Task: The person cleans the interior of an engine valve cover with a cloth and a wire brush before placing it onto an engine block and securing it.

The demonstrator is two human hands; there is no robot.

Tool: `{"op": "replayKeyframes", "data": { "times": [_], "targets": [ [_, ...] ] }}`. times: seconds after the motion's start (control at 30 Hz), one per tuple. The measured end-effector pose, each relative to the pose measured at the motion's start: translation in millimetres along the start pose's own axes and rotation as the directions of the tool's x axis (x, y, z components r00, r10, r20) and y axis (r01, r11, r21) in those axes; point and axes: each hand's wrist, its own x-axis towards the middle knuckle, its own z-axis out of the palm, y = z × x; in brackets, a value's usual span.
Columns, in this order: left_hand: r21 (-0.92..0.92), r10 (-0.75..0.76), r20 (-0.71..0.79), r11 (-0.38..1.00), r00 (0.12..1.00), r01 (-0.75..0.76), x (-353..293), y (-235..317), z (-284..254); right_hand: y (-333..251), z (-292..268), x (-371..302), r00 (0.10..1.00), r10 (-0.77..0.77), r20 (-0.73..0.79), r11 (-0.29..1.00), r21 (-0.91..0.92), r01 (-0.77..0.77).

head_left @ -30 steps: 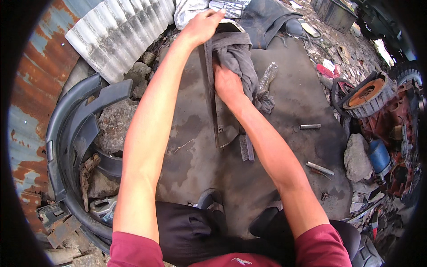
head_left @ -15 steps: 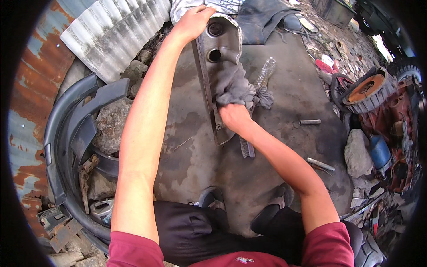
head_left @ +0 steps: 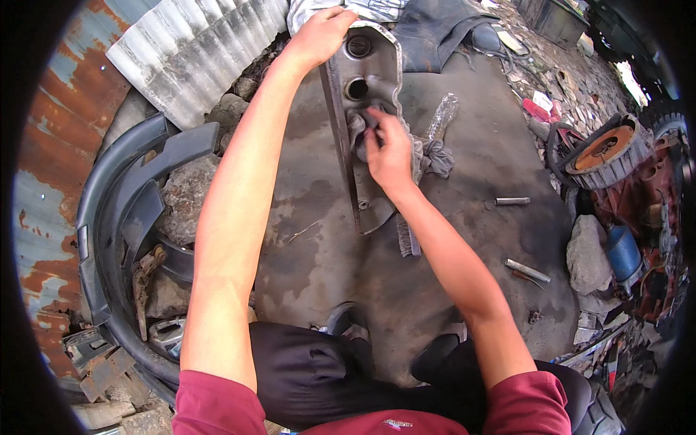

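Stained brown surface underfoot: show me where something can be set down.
Bare: between the left forearm and the metal cover, bar a twig; and between the clear plastic and the upper metal rod. Crowded: the middle, where cover, right hand, grey rag and brush bunch; and past the right edge, by the stone and blue cylinder.

You've got a rusty corrugated sheet [head_left: 51, 217] far L, grey corrugated sheet [head_left: 192, 61] nxt to it, blk curved plastic trim [head_left: 93, 217] w/ a big rock [head_left: 188, 196] inside its curve. On yr R: orange-centred wheel [head_left: 604, 149], blue cylinder [head_left: 623, 252], pale rock [head_left: 588, 255], plus a short metal tube [head_left: 512, 201] & 2nd tube [head_left: 528, 270] nearer you.
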Motion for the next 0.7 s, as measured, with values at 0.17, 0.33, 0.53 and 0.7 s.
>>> {"op": "replayKeyframes", "data": {
  "times": [0.17, 0.33, 0.53, 0.7],
  "targets": [
    [-0.015, -0.057, 0.024, 0.998, 0.998, 0.057, -2.4, -8.9, -12.0, 0.5, 31.2, -38.6, 0.961, 0.053, 0.273, 0.957, -0.288, 0.029],
    [-0.027, -0.156, -0.016, 0.987, 0.988, 0.156, -15.5, 15.5, -10.4, 58.0, 12.5, -99.6, 0.897, 0.039, 0.439, 0.902, -0.402, 0.157],
    [-0.077, -0.099, 0.002, 0.992, 0.995, 0.098, -14.7, 5.8, -17.5, 39.2, 25.8, -113.2, 0.976, 0.157, 0.151, 0.984, -0.105, -0.142],
    [-0.117, -0.075, 0.001, 0.990, 0.997, 0.074, -15.3, -6.2, -20.6, -16.6, 28.5, -47.0, 0.938, 0.298, -0.179, 0.933, 0.262, -0.247]
  ]
}}
